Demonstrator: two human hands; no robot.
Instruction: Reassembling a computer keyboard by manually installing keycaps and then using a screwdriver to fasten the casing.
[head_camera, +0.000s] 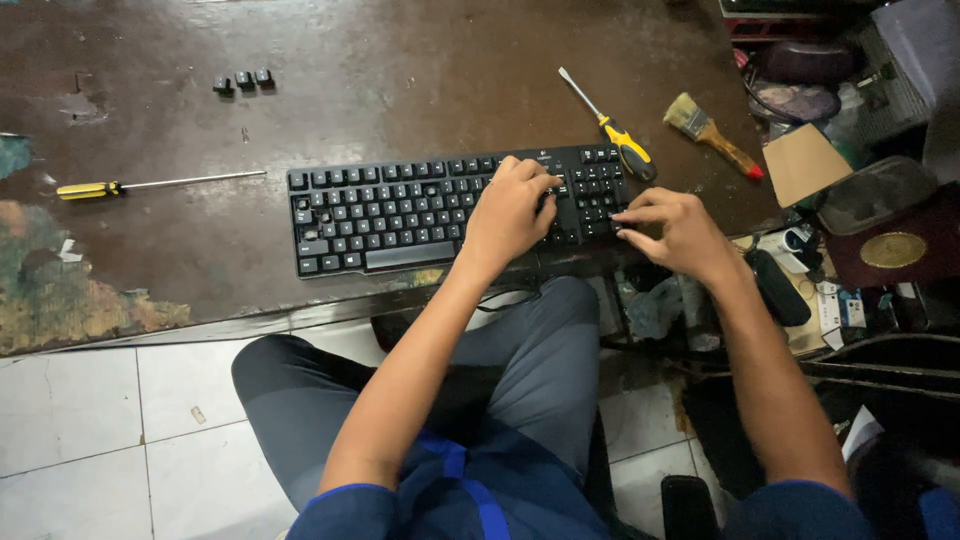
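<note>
keyboard: black keyboard (400, 212) lies flat near the front edge of the desk (400, 70), tilted a little, right end further from the person
left hand: left hand (512, 210) lies on the keys right of the main block, fingers curled down; keys under it hidden, can't tell if it pinches anything
right hand: right hand (678, 228) at the keypad corner, fingertips drawn together on the edge keys; whether a key is held, can't tell
gaps: a few keys look missing at the upper left of the keyboard, hard to make out
loose keycaps: three dark keycaps (243, 80) far back left, well apart from the keyboard
tools: yellow screwdriver (150, 185) left of the keyboard; second screwdriver (612, 130) with its handle touching the keyboard's back right corner; paintbrush (712, 132) just right of it
edges: desk front edge runs just below the keyboard; desk cut off at top and left
open room: bare desk behind and left of the keyboard; right side crowded with clutter (850, 180), dim, not readable
</note>
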